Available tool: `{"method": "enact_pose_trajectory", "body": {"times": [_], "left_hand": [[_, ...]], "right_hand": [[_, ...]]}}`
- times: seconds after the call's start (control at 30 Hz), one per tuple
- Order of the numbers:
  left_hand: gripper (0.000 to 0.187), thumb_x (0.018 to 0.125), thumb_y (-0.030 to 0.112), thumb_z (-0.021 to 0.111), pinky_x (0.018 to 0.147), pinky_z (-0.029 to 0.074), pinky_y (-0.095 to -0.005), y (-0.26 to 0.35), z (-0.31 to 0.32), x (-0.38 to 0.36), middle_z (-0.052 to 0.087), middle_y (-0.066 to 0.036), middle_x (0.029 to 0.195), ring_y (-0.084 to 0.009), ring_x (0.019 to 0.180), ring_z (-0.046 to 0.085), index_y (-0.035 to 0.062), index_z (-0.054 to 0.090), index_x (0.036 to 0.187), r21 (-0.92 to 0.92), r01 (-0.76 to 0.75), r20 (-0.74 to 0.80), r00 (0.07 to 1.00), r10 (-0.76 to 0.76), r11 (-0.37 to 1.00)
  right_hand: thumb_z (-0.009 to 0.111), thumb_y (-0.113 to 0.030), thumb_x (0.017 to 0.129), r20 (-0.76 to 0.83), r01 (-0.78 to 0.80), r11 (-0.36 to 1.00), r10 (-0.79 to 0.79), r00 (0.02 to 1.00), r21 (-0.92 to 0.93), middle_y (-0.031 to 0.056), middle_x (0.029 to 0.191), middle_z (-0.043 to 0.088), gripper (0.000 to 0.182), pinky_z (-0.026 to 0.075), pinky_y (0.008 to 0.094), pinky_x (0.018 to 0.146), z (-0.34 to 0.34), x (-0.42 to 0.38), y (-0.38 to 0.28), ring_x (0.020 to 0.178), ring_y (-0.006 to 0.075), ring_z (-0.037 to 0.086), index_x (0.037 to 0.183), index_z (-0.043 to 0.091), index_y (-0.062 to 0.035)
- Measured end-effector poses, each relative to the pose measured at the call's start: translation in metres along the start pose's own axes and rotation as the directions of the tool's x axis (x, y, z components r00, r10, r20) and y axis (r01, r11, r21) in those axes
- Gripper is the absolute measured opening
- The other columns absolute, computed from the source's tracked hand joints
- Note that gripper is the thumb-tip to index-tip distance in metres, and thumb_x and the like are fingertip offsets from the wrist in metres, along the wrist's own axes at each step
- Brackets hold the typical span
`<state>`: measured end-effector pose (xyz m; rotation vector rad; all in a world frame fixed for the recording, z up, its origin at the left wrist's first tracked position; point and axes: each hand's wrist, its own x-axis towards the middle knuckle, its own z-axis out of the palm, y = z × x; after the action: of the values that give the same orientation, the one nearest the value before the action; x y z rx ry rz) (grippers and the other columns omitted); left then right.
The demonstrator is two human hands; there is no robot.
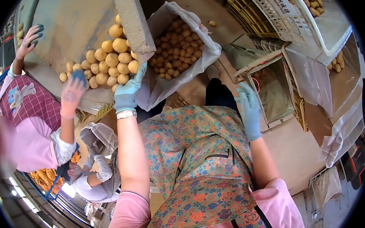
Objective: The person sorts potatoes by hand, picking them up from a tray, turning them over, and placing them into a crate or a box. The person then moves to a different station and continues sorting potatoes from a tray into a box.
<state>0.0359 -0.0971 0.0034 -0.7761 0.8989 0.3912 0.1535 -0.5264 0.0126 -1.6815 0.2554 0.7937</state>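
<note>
My left hand (pixel 128 94), in a blue glove with a wristwatch below it, is at the near edge of the sorting table (pixel 68 25). Its fingers stretch out along the edge of a pile of potatoes (pixel 102 67), fingertips right at the nearest ones. Just beyond it, a crate (pixel 181 88) lined with white plastic holds many smaller potatoes (pixel 177 48). Off to the right, my right hand (pixel 249 110), also gloved in blue, hangs open with its fingers apart and nothing in them. It is beside an open-topped, plastic-lined crate (pixel 273 119).
A raised board (pixel 134 23) borders the potato pile. On the left, a co-worker's gloved hand (pixel 73 93) is close to the pile; another person (pixel 97 184) is lower down. A white crate (pixel 287 22) with potatoes stands at upper right, and a lone potato (pixel 212 23) lies on the floor.
</note>
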Motion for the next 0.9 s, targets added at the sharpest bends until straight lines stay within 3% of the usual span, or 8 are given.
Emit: {"method": "enact_pose_trajectory", "body": {"times": [0.07,0.17,0.27,0.4,0.67,0.77,0.83,0.9], "left_hand": [[0.065,0.109,0.036,0.04,0.126,0.028,-0.058,0.001,0.002,0.0,0.026,-0.022,0.168,-0.0415,0.156,0.024,-0.001,0.029,0.161,-0.018,0.027,-0.012,1.0,-0.027,0.999],[0.065,0.109,0.035,0.041,0.127,0.028,-0.0578,0.004,0.001,-0.002,0.026,-0.022,0.168,-0.0413,0.156,0.024,-0.0014,0.029,0.161,0.009,-0.003,-0.015,1.0,0.003,1.0],[0.068,0.106,0.035,0.047,0.124,0.032,-0.058,0.0,0.003,-0.002,0.025,-0.022,0.168,-0.0407,0.156,0.026,-0.0007,0.028,0.161,0.039,-0.007,-0.005,1.0,0.007,0.999],[0.066,0.109,0.033,0.043,0.128,0.026,-0.0556,-0.005,0.004,-0.003,0.025,-0.021,0.169,-0.0393,0.156,0.024,-0.0032,0.026,0.161,-0.018,-0.001,-0.013,1.0,0.001,1.0],[0.066,0.109,0.033,0.043,0.128,0.026,-0.0563,-0.01,0.002,-0.004,0.026,-0.021,0.168,-0.0395,0.156,0.024,-0.0032,0.027,0.161,-0.028,0.007,-0.006,1.0,-0.007,1.0],[0.067,0.109,0.034,0.043,0.128,0.025,-0.0584,-0.006,-0.001,-0.002,0.024,-0.021,0.169,-0.0401,0.157,0.022,-0.0017,0.026,0.162,0.004,-0.065,0.007,0.998,0.065,0.998],[0.065,0.108,0.035,0.043,0.126,0.029,-0.0591,-0.005,-0.003,-0.004,0.026,-0.022,0.168,-0.042,0.156,0.025,-0.0015,0.029,0.16,0.059,-0.036,0.032,0.999,0.034,0.998],[0.064,0.108,0.034,0.043,0.126,0.028,-0.0592,-0.007,-0.004,-0.004,0.026,-0.022,0.168,-0.0422,0.156,0.025,-0.0014,0.03,0.16,0.072,-0.052,0.042,0.998,0.049,0.996]], "right_hand": [[0.057,-0.012,0.105,0.063,0.076,0.995,-0.072,0.995,-0.064,0.0128,0.119,0.069,0.034,0.054,0.0325,0.091,0.018,-0.002,-0.007,0.105,0.0193,0.067,0.137,0.061,-0.0019],[0.061,-0.011,0.1,0.237,0.311,0.898,-0.243,0.941,-0.313,0.0173,0.115,0.069,0.032,0.052,0.0385,0.095,0.035,0.005,-0.003,0.108,0.0328,0.067,0.131,0.064,-0.0035],[0.063,-0.015,0.099,0.349,0.415,0.811,-0.28,0.894,-0.412,0.0187,0.117,0.069,0.035,0.053,0.0404,0.095,0.046,0.006,0.014,0.108,0.0334,0.067,0.131,0.064,-0.0029],[0.064,-0.018,0.099,0.447,0.402,0.76,-0.165,0.879,-0.51,0.0167,0.125,0.068,0.035,0.052,0.0429,0.098,0.051,-0.001,0.016,0.115,0.0355,0.065,0.132,0.064,-0.0063],[0.063,-0.025,0.099,0.475,0.485,0.683,-0.224,0.851,-0.546,0.0164,0.121,0.069,0.037,0.054,0.0453,0.092,0.081,0.012,0.007,0.111,0.0357,0.066,0.131,0.063,-0.0073],[0.06,-0.027,0.101,0.515,0.494,0.692,-0.202,0.833,-0.526,0.0166,0.125,0.068,0.037,0.053,0.0442,0.096,0.122,0.026,0.001,0.116,0.0354,0.065,0.132,0.062,-0.0071],[0.056,-0.037,0.102,0.585,0.516,0.773,-0.239,0.775,-0.368,0.0213,0.136,0.063,0.048,0.048,0.0456,0.106,0.157,0.041,0.006,0.124,0.037,0.061,0.14,0.055,-0.0061],[0.056,-0.041,0.101,0.572,0.491,0.752,-0.187,0.799,-0.44,0.0254,0.14,0.059,0.057,0.044,0.0469,0.112,0.204,0.067,0.023,0.13,0.0406,0.057,0.145,0.05,-0.0063]]}}
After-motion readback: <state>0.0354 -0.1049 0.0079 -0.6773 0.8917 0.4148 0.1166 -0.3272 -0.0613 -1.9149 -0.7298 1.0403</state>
